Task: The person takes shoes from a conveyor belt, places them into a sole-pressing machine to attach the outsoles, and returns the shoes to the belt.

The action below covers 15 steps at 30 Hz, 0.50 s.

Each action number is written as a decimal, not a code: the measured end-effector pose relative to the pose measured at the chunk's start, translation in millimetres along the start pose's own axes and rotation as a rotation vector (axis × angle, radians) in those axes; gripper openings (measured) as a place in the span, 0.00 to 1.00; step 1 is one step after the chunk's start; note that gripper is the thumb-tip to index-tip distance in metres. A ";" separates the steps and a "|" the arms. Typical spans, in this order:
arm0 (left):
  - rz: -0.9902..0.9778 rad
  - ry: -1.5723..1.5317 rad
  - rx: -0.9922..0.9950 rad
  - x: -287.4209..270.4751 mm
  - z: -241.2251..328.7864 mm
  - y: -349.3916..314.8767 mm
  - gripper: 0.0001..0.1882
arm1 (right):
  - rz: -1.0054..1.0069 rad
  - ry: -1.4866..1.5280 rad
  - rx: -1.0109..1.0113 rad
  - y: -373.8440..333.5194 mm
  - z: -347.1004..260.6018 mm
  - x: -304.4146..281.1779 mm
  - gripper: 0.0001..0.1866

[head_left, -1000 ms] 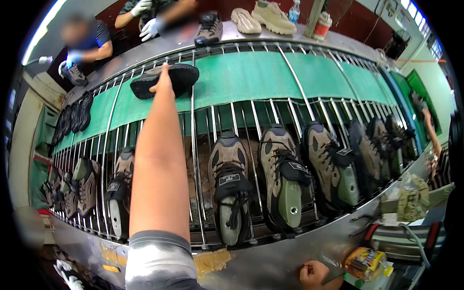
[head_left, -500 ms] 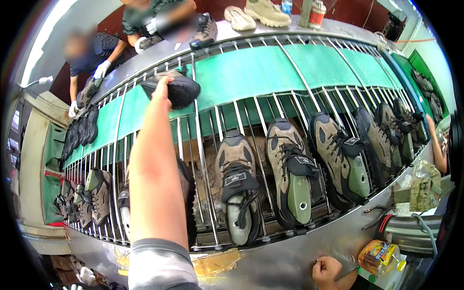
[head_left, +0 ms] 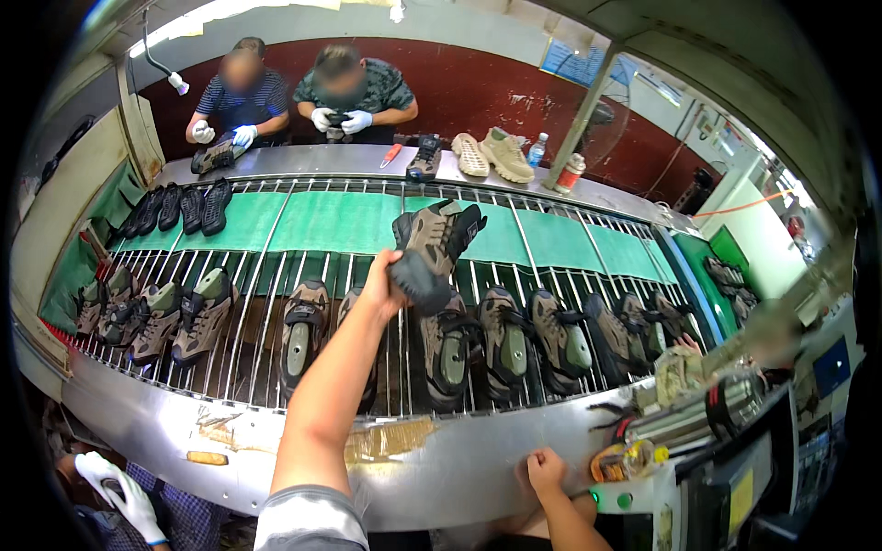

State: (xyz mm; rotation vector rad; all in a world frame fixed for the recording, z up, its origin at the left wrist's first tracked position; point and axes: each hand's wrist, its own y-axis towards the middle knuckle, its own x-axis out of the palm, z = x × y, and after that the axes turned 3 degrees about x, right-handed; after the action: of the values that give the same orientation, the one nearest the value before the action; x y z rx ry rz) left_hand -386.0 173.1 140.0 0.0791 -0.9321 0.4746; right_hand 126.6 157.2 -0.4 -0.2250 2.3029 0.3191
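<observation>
My left hand (head_left: 384, 286) grips a brown-and-black sneaker (head_left: 436, 243) by its dark toe end, held up over the rack. The shoe is tilted, its heel end pointing up and to the right. Below it, metal rods carry a row of similar sneakers, among them a laced one with a green shoe last (head_left: 452, 356) inside. My right hand (head_left: 548, 468) is closed in a fist by the steel front edge (head_left: 459, 459), and nothing shows in it. My left forearm partly hides two sneakers in the row.
A green belt strip (head_left: 331, 220) runs along the rack, with black soles (head_left: 216, 207) at its left. Across the bench, two gloved people handle shoes. Beige shoes (head_left: 505, 154) and a bottle (head_left: 537, 150) stand there. A gloved person's hands (head_left: 124, 496) show at lower left.
My left hand has brought the sneaker from above the green strip toward me and turned it, heel end up. The view has swung up, and my right hand stays closed.
</observation>
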 end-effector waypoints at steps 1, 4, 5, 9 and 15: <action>0.057 -0.118 0.044 20.2 -7.0 -40.1 0.25 | -0.014 0.022 0.003 -5.7 2.4 -2.1 0.04; -0.272 -0.498 -0.088 61.1 -37.5 -162.2 0.40 | -0.005 0.304 0.002 -26.8 -29.4 -8.4 0.05; -0.338 -0.471 -0.071 80.3 -45.4 -205.0 0.40 | 0.050 0.282 -0.148 -38.3 -49.3 -10.6 0.05; -0.383 0.524 0.212 135.1 -92.4 -352.5 0.33 | -0.583 1.576 0.695 -71.4 -60.0 25.4 0.15; -0.520 2.080 0.827 157.3 -123.2 -473.7 0.27 | -0.835 2.206 0.414 -129.0 -200.0 -69.3 0.27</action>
State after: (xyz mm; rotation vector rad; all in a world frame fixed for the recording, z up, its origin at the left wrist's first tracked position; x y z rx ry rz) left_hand -12.6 -161.3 254.3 0.4456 1.3406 0.1990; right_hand 69.2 -20.8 162.2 -1.9964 3.5390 -1.6315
